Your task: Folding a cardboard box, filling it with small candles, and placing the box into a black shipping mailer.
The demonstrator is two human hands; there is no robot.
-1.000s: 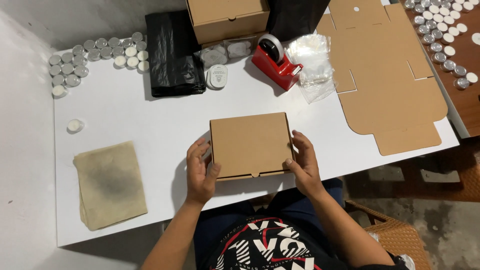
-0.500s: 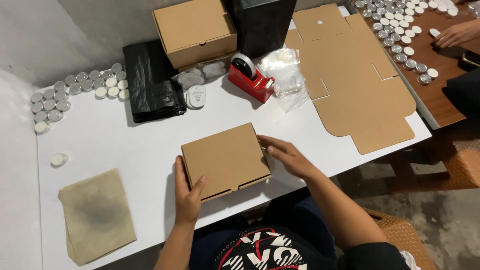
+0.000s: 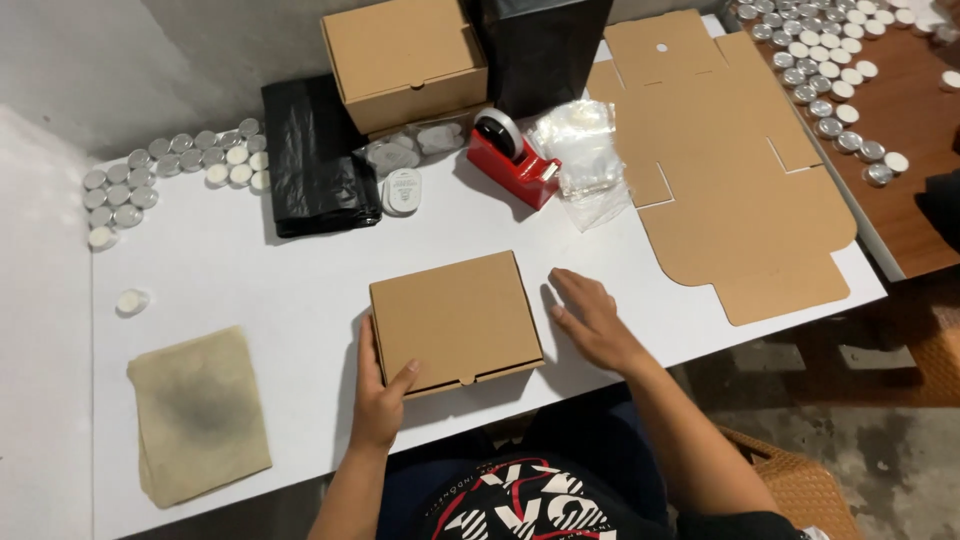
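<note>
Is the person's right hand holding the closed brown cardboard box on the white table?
No. The right hand lies flat on the white table beside the closed brown cardboard box, while only the left hand grips it.

The left hand [image 3: 380,400] sits near, forearm reaching up from below, thumb laid forward and fingers curled in a light clasp. The right hand [image 3: 592,320] lies further right, palm down, fingers spread flat and pointing left, gripping nothing.

We note a matt brown cardboard box [image 3: 456,322], smooth white table [image 3: 260,270], glossy black plastic bag [image 3: 312,158], and stained rough cloth [image 3: 198,415].
</note>
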